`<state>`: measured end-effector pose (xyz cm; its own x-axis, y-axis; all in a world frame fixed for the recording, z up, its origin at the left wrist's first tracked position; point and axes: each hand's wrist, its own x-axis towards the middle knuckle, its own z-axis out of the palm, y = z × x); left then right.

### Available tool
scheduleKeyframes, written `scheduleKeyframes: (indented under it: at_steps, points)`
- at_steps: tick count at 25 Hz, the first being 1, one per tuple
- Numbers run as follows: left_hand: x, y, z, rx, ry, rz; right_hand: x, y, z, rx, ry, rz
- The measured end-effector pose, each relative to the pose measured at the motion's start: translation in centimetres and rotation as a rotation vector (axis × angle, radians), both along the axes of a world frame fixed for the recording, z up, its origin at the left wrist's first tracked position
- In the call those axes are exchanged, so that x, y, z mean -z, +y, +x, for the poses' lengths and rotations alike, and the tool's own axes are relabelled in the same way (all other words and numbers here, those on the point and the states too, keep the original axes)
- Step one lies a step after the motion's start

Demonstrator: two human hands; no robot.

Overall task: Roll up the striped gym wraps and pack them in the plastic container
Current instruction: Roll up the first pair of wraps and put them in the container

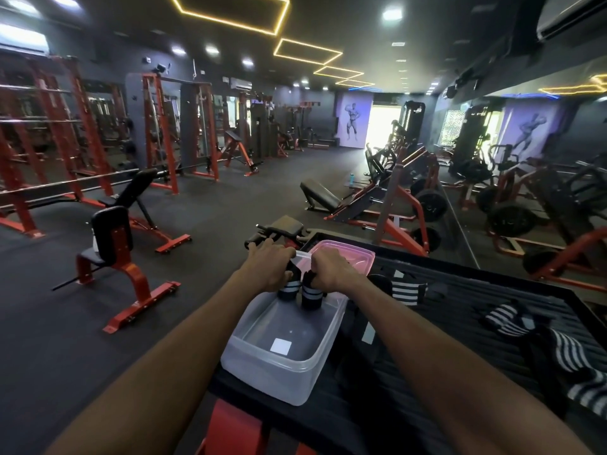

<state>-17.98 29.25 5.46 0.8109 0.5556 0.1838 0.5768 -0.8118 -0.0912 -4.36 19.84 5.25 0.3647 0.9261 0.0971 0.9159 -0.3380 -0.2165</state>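
Observation:
A clear plastic container [262, 366] stands on the black ribbed platform [466, 326] in front of me. My left hand [269, 267] grips one rolled black wrap with white stripes [288, 287] at the container's far end. Beside it, my right hand [331, 269] holds a second rolled striped wrap [311, 293], also upright in the far end. The rest of the container holds only a white label on its floor. Unrolled striped wraps [407, 290] lie on the platform to the right, more of these wraps [512, 320] nearer the right edge.
A pink-tinted lid [348, 257] lies just beyond the container. A black strap [361, 326] lies beside the container's right wall. Red and black gym benches [111, 251], racks and plate machines fill the floor to the left and ahead. A mirror wall runs along the right.

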Motion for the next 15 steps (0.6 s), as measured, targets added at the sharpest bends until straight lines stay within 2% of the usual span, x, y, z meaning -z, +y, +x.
scheduleKeyframes:
  at_steps: [7, 11, 15]
  points:
    - [-2.5, -3.6, 3.4, 0.067, -0.259, -0.07, -3.6, -4.1, 1.8, 0.104, 0.077, 0.333]
    - [-3.2, -6.8, 6.5, 0.171, -0.353, -0.128, -2.9, -8.4, 5.0, 0.204, 0.181, 0.339]
    - [-3.1, -10.3, 9.5, 0.209, -0.329, -0.203, -1.3, -13.3, 7.1, 0.286, 0.305, 0.367]
